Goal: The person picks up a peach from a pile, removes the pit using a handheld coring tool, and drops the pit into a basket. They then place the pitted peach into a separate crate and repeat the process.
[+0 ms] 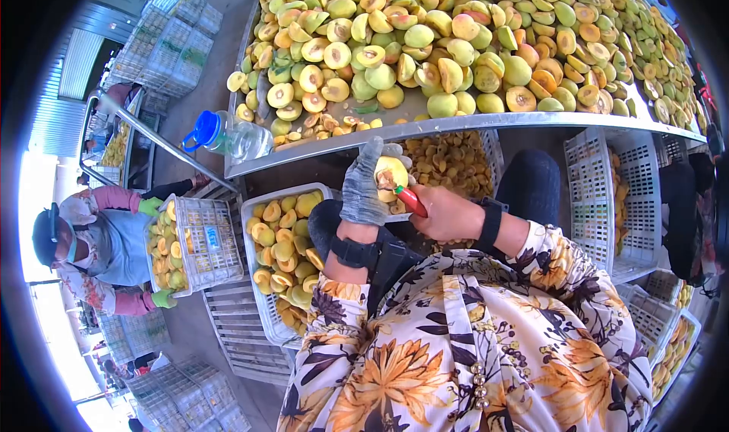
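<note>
Head view: grey-gloved left hand (367,185), pointing forward, fingers clamped around a yellow, brown-centred fruit (387,173); bare right hand (446,212), fingers closed on a red-handled tool (411,201) angled toward it. Around them: blue-capped clear plastic bottle (244,140), fruit-filled white plastic crate (266,310), metal-edged table (486,123) just beyond.

This is a fruit-processing workshop. A long metal-rimmed table (531,120) carries a deep heap of halved yellow-green fruit (418,37), spread almost to its front edge. Below the front left corner stands a white slotted plastic crate (267,310) filled with more halves; a second white slotted crate (585,196) stands under the edge's right part. Beyond the left edge, a person in a pale blue apron (121,246) holds a loaded crate (213,242), and a tall stack of pale plastic crates (168,41) rises from the grey floor (229,60). The far left is bright and warped, but the wall (55,113) there seems to be ribbed metal sheeting.
</note>
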The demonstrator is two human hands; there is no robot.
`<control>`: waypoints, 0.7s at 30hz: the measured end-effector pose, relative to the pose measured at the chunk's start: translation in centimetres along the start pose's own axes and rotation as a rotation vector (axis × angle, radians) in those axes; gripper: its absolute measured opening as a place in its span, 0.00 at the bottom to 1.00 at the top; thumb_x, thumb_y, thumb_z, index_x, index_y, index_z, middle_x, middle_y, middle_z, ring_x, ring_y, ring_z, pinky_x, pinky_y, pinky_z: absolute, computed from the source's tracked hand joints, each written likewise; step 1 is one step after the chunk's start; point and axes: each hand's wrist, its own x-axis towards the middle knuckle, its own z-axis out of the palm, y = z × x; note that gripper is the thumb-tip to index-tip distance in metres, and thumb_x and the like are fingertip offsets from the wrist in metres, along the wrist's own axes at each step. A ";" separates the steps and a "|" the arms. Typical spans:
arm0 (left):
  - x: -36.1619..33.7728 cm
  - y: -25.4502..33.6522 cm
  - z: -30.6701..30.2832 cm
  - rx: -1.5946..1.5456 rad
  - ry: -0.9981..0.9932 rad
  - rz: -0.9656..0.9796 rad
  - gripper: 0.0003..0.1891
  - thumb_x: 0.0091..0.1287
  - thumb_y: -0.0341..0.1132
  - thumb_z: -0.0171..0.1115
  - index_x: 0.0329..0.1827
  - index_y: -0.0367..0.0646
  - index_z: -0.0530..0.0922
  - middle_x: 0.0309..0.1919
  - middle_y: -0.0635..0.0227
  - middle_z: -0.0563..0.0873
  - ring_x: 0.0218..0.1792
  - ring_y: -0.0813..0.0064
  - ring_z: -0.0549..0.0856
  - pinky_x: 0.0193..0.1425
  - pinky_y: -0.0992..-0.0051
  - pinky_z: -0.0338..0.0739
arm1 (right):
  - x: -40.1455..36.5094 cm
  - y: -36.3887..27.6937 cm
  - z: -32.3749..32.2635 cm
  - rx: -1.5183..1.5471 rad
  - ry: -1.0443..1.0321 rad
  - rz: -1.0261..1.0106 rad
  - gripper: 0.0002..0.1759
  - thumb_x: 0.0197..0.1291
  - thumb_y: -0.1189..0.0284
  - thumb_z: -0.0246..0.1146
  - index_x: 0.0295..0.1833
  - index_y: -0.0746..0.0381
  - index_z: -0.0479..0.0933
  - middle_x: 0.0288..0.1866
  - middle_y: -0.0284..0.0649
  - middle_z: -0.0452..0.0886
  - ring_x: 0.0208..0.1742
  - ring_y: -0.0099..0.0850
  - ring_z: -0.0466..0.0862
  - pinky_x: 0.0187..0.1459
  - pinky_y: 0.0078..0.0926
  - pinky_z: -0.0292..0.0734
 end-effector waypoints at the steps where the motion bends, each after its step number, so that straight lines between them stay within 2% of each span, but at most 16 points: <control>1: 0.1 0.1 0.0 0.017 -0.002 -0.021 0.18 0.61 0.45 0.60 0.36 0.36 0.78 0.25 0.61 0.82 0.23 0.67 0.83 0.25 0.71 0.80 | 0.5 0.9 0.3 0.006 -0.002 -0.077 0.08 0.52 0.75 0.56 0.35 0.66 0.66 0.16 0.39 0.70 0.14 0.29 0.74 0.17 0.27 0.67; 3: 0.1 0.0 0.1 0.036 -0.005 -0.048 0.17 0.60 0.44 0.61 0.36 0.36 0.78 0.24 0.61 0.82 0.23 0.68 0.83 0.24 0.72 0.80 | 0.5 1.1 0.2 0.016 -0.002 -0.151 0.08 0.52 0.76 0.56 0.36 0.66 0.66 0.15 0.38 0.69 0.12 0.28 0.73 0.15 0.26 0.66; 5: 0.1 -0.2 0.4 0.143 -0.004 0.141 0.15 0.60 0.41 0.62 0.35 0.35 0.79 0.25 0.62 0.82 0.24 0.70 0.83 0.24 0.73 0.80 | -0.1 -0.7 -0.7 0.279 -0.207 0.014 0.06 0.52 0.77 0.54 0.36 0.65 0.65 0.15 0.37 0.69 0.10 0.27 0.72 0.13 0.24 0.66; 8: 0.1 -0.2 0.4 0.155 -0.021 0.202 0.14 0.59 0.40 0.64 0.33 0.34 0.79 0.25 0.63 0.82 0.24 0.72 0.83 0.24 0.74 0.80 | 0.0 -0.5 -0.7 0.407 -0.262 0.088 0.04 0.53 0.77 0.52 0.35 0.65 0.66 0.15 0.35 0.70 0.10 0.24 0.72 0.13 0.22 0.66; 10: 0.3 -0.1 0.1 0.160 0.000 0.185 0.14 0.58 0.39 0.64 0.36 0.35 0.79 0.27 0.61 0.82 0.25 0.70 0.83 0.25 0.74 0.80 | 0.2 -0.3 -0.4 0.334 -0.254 0.071 0.04 0.53 0.77 0.52 0.35 0.65 0.66 0.15 0.35 0.69 0.10 0.24 0.71 0.13 0.22 0.65; 12: 0.9 0.3 -0.8 0.084 -0.112 -0.127 0.14 0.57 0.38 0.64 0.40 0.36 0.78 0.28 0.59 0.82 0.26 0.67 0.83 0.25 0.73 0.80 | 0.5 0.0 0.0 0.262 -0.247 0.052 0.04 0.53 0.77 0.52 0.35 0.65 0.66 0.15 0.34 0.69 0.11 0.23 0.71 0.13 0.21 0.65; 14: 1.5 -0.1 -1.7 0.114 -0.096 -0.167 0.13 0.56 0.36 0.65 0.40 0.38 0.77 0.29 0.58 0.82 0.27 0.65 0.83 0.24 0.72 0.80 | 0.5 0.4 0.6 0.185 -0.235 0.085 0.05 0.52 0.78 0.52 0.36 0.65 0.66 0.15 0.34 0.69 0.11 0.22 0.70 0.13 0.20 0.65; 15: 1.3 -0.1 -1.6 0.121 -0.105 -0.155 0.13 0.58 0.39 0.63 0.37 0.37 0.77 0.28 0.59 0.82 0.26 0.66 0.83 0.24 0.71 0.80 | 0.5 0.4 0.5 0.187 -0.235 0.087 0.05 0.52 0.78 0.52 0.36 0.65 0.66 0.15 0.34 0.69 0.11 0.22 0.70 0.13 0.20 0.65; 17: 1.1 -0.1 -1.3 0.127 -0.110 -0.137 0.15 0.60 0.42 0.60 0.33 0.36 0.77 0.26 0.59 0.82 0.26 0.66 0.83 0.24 0.70 0.81 | 0.7 0.4 0.2 0.466 -0.357 0.181 0.06 0.54 0.78 0.53 0.39 0.65 0.67 0.15 0.32 0.67 0.10 0.19 0.66 0.12 0.19 0.63; 18: 0.9 -0.1 -1.1 0.161 -0.113 -0.074 0.14 0.59 0.41 0.62 0.34 0.37 0.77 0.27 0.59 0.82 0.26 0.67 0.83 0.23 0.72 0.80 | 0.6 0.5 0.4 0.467 -0.360 0.182 0.06 0.54 0.78 0.53 0.39 0.65 0.67 0.15 0.32 0.67 0.10 0.19 0.66 0.12 0.19 0.63; 20: 1.0 -0.5 -0.6 0.196 -0.116 -0.011 0.13 0.58 0.39 0.64 0.35 0.38 0.76 0.27 0.60 0.82 0.26 0.69 0.83 0.22 0.73 0.80 | 0.7 0.7 0.4 0.852 -0.539 0.330 0.08 0.57 0.79 0.52 0.43 0.64 0.67 0.14 0.29 0.63 0.10 0.16 0.61 0.10 0.17 0.60; 21: 1.2 -1.0 -0.3 0.198 -0.081 0.079 0.15 0.59 0.43 0.62 0.34 0.37 0.77 0.26 0.59 0.82 0.25 0.68 0.83 0.23 0.73 0.80 | 0.8 1.0 0.3 0.849 -0.540 0.329 0.08 0.57 0.79 0.52 0.43 0.64 0.67 0.14 0.29 0.63 0.10 0.16 0.61 0.10 0.17 0.60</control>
